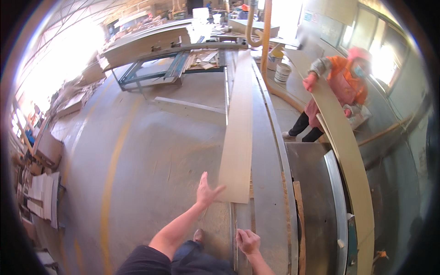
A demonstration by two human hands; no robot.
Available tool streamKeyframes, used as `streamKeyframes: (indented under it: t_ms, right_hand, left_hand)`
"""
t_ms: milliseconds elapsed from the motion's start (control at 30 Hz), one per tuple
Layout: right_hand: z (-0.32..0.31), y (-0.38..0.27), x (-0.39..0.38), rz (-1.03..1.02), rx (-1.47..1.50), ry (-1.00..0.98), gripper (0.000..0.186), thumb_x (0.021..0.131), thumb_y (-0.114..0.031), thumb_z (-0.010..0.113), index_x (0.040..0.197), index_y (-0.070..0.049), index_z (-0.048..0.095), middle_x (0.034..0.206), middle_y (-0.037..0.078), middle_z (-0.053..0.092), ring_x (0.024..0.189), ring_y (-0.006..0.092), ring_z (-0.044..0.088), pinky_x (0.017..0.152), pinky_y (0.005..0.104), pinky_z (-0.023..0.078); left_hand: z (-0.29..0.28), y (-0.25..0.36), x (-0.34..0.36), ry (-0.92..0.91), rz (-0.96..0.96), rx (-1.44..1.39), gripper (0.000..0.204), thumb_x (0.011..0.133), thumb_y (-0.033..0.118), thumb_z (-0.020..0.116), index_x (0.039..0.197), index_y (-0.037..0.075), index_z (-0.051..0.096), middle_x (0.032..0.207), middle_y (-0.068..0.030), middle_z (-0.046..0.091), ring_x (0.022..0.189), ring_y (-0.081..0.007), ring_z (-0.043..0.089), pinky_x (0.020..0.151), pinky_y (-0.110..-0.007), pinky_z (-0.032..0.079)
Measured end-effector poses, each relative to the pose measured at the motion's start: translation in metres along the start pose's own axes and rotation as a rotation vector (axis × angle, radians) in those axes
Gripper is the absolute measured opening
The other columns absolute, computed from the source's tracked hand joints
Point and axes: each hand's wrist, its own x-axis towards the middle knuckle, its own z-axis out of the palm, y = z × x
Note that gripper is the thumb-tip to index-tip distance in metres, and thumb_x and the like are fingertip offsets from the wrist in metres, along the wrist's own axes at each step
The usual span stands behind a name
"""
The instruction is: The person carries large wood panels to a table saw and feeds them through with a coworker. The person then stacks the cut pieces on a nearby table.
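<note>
A long pale board (236, 137) lies lengthwise along the grey metal machine table (268, 211), narrowing away from me. My left hand (206, 191) is open, thumb and fingers spread, at the board's near left corner; I cannot tell whether it touches it. Below the board's near end, my right hand (247, 241) is curled closed over the table, and whatever is in its fingers is hidden. To my right, a co-worker (341, 80) in orange top, pink apron and mask grips another long board (348, 151) with both hands, tilted along the table's right side.
A blue-framed stand (169, 68) with offcuts and stacked panels (146, 36) are ahead. An orange hose (266, 50) drops behind the table near a white bucket (282, 73). Scrap boards (43, 197) lean at far left. Yellow lines (110, 183) cross the floor beside me.
</note>
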Motion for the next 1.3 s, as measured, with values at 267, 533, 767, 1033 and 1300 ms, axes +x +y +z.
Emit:
streamKeyframes:
  t_ms: [267,533,767,1033,1300]
  right_hand:
    - [0.008,0.008,-0.003,0.008,-0.077,-0.069,0.016,0.082,-0.008,0.072,0.097,-0.012,0.067,0.072,0.007,0.061,0.058,0.0279,0.061,0.051,0.0405,0.051]
    - [0.019,0.023,-0.01,-0.079,-0.068,-0.029,0.012,0.088,-0.008,0.065,0.099,-0.008,0.068,0.078,0.014,0.062,0.066,0.0354,0.062,0.056,0.0462,0.05]
    - [-0.011,-0.002,-0.01,0.21,-0.114,-0.346,0.041,0.097,-0.034,0.068,0.124,-0.003,0.068,0.127,0.024,0.065,0.113,0.0328,0.064,0.097,0.0467,0.052]
    - [0.115,-0.069,0.053,0.745,0.871,-0.194,0.041,0.1,-0.042,0.064,0.119,-0.006,0.058,0.101,0.003,0.061,0.085,0.0172,0.06,0.07,0.0322,0.051]
    - [0.257,-0.176,0.129,0.824,1.514,-0.481,0.076,0.101,-0.06,0.048,0.155,-0.009,0.033,0.159,0.013,0.038,0.145,0.029,0.037,0.122,0.0486,0.026]
  left_hand:
    - [0.062,-0.012,0.017,-0.326,-0.346,-0.169,0.049,0.092,0.044,0.069,0.1,-0.004,0.07,0.099,-0.0241,0.073,0.094,-0.0372,0.071,0.082,-0.048,0.054]
    - [-0.031,-0.019,-0.02,-0.184,-0.32,-0.129,0.043,0.091,0.039,0.069,0.095,-0.004,0.07,0.098,-0.0267,0.071,0.095,-0.0395,0.069,0.082,-0.049,0.052]
    - [-0.217,-0.078,-0.14,-0.16,-0.276,0.024,0.049,0.094,0.045,0.067,0.092,-0.004,0.069,0.089,-0.0257,0.068,0.083,-0.0354,0.066,0.076,-0.047,0.051]
    - [-0.387,-0.065,-0.27,-0.097,-0.318,0.149,0.047,0.094,0.045,0.064,0.087,-0.001,0.066,0.087,-0.0256,0.066,0.089,-0.0401,0.067,0.076,-0.049,0.052]
    - [-0.493,-0.041,-0.299,-0.021,-0.16,0.377,0.04,0.095,0.038,0.062,0.085,-0.001,0.066,0.082,-0.0232,0.069,0.085,-0.0427,0.067,0.076,-0.05,0.054]
